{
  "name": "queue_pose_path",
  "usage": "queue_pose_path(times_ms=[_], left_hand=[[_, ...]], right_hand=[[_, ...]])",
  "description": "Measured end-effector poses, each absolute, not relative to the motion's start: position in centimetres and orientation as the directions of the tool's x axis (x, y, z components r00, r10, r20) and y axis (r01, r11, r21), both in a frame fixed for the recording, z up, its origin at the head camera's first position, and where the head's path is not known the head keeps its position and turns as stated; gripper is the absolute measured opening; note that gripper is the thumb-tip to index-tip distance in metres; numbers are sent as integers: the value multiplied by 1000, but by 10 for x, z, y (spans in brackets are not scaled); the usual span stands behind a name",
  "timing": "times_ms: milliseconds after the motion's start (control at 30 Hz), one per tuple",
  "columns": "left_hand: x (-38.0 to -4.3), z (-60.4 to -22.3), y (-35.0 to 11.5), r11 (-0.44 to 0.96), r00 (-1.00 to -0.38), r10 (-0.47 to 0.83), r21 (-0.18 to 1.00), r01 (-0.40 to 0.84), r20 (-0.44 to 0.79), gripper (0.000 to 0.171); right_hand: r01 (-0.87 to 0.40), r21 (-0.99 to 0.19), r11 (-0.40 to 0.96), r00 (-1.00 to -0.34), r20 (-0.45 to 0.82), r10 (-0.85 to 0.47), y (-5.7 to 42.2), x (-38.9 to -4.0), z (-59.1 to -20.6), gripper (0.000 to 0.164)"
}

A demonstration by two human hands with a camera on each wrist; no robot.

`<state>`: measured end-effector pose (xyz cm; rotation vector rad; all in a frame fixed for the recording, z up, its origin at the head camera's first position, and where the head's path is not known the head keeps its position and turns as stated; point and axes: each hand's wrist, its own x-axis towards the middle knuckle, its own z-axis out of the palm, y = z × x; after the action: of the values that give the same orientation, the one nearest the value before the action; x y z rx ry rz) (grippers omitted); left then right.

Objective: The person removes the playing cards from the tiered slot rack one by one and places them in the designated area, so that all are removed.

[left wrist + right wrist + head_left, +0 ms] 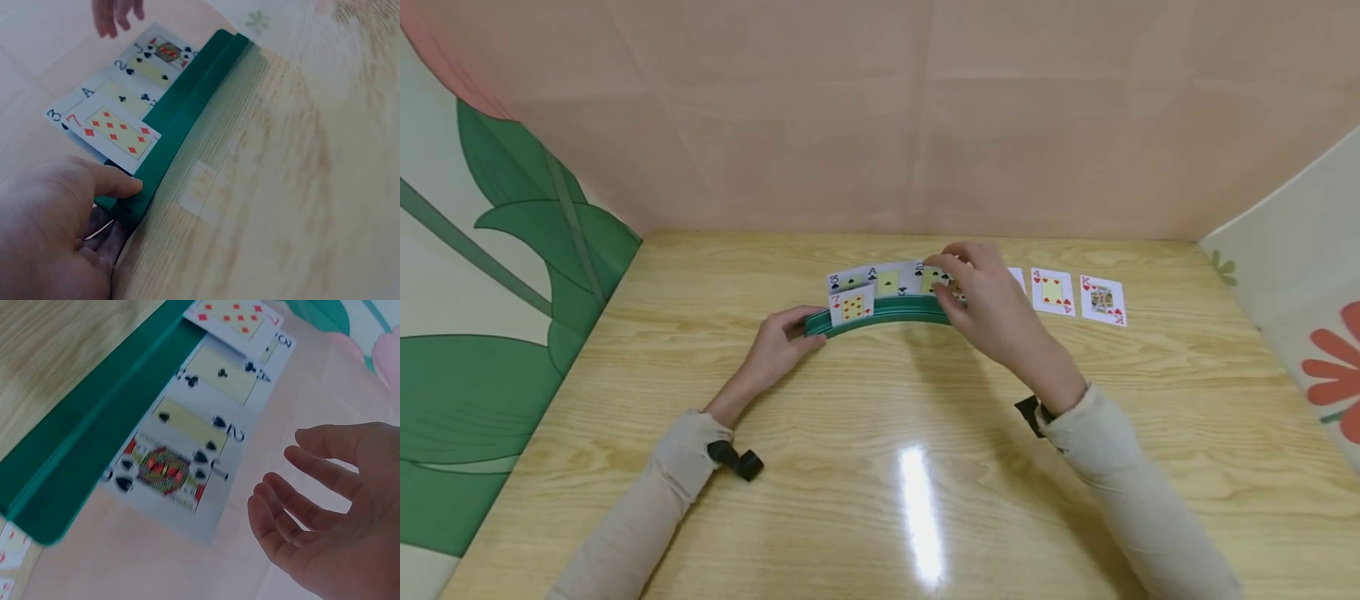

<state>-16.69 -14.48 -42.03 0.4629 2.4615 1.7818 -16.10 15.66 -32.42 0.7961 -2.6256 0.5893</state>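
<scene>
Plainly grips curved, grooved green rack (910,309) on table (850,433) with left hand (773,350); holds right hand (992,306) loosely spread; shows from right wrist jack of spades (167,467) mostly covered from head.

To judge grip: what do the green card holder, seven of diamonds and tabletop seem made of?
Green card holder: probably smooth plastic; even colour, soft sheen.
Seven of diamonds: likely coated paper or plastic; thin, flat, crisply printed.
Tabletop: glossy, wood-grained, with bright glare; wood or laminate, can't tell which.
</scene>
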Motion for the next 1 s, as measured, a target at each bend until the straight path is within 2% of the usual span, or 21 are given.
queue_pose_path(times_ms=[400,600,1000], left_hand=[[-166,-421,-143,281,-952,286,941,189,106,38],[-178,-444,-145,265,-950,287,943,201,122,39],[-180,-453,-150,274,-944,292,931,239,157,37]], right_hand=[[-623,-268,735,-766,403,-501,128,-168,-333,27],[-628,-285,724,-770,361,-526,113,-167,-334,31],[-700,-211,682,-703,368,-609,83,-172,-355,29]])
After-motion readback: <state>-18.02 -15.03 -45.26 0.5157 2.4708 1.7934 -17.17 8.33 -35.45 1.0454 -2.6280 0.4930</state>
